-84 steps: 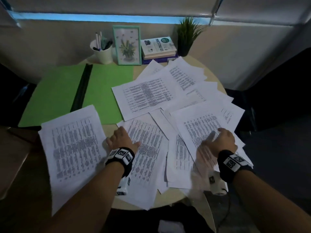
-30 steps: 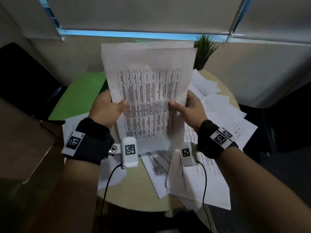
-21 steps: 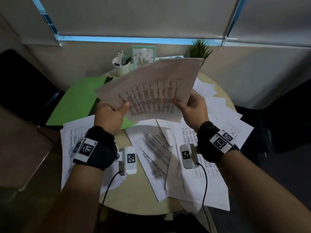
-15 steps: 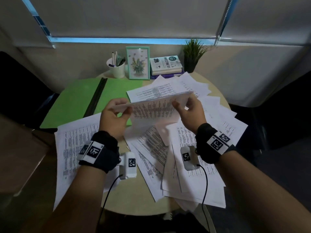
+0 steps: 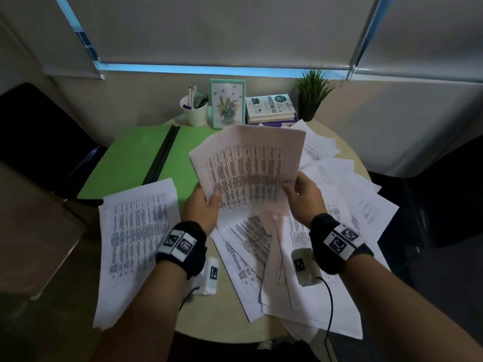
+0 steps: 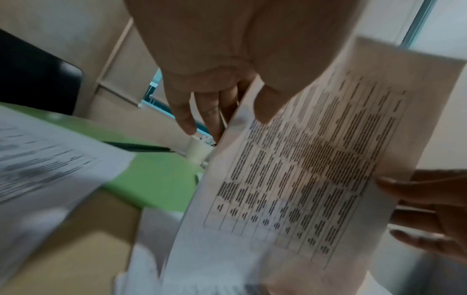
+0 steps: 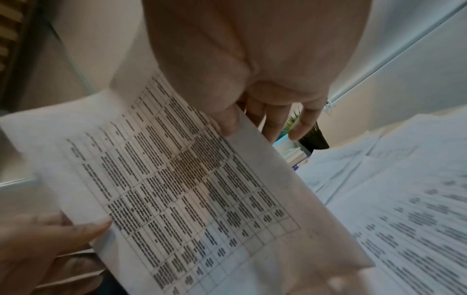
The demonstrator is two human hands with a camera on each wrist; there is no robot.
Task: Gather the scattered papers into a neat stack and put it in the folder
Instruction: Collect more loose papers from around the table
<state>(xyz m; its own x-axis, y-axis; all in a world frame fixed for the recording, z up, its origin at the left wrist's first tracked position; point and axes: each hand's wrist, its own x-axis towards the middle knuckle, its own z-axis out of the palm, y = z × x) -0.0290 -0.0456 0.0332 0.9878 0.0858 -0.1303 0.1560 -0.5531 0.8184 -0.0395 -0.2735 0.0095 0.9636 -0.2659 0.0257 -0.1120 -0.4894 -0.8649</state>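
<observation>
Both hands hold a small stack of printed papers (image 5: 251, 173) tilted upright above the round table (image 5: 222, 317). My left hand (image 5: 202, 207) pinches its left edge, thumb on the printed face and fingers behind, as the left wrist view shows on the stack (image 6: 310, 169). My right hand (image 5: 300, 194) pinches the right edge of the stack (image 7: 182, 189) the same way. More scattered papers (image 5: 347, 205) lie fanned out on the right and under the hands. A separate sheet pile (image 5: 136, 236) lies at the left. The open green folder (image 5: 136, 160) lies flat at the back left.
Along the table's back edge stand a white pen cup (image 5: 194, 111), a framed flower picture (image 5: 227, 103), stacked books (image 5: 271, 108) and a small potted plant (image 5: 312, 92). A dark chair (image 5: 34, 131) is at the left. Some sheets overhang the table's front right edge.
The held stack was upright, then tipped nearly flat toward the table half a second ago; now it is tilted back up and raised again. Both hands kept their hold.
</observation>
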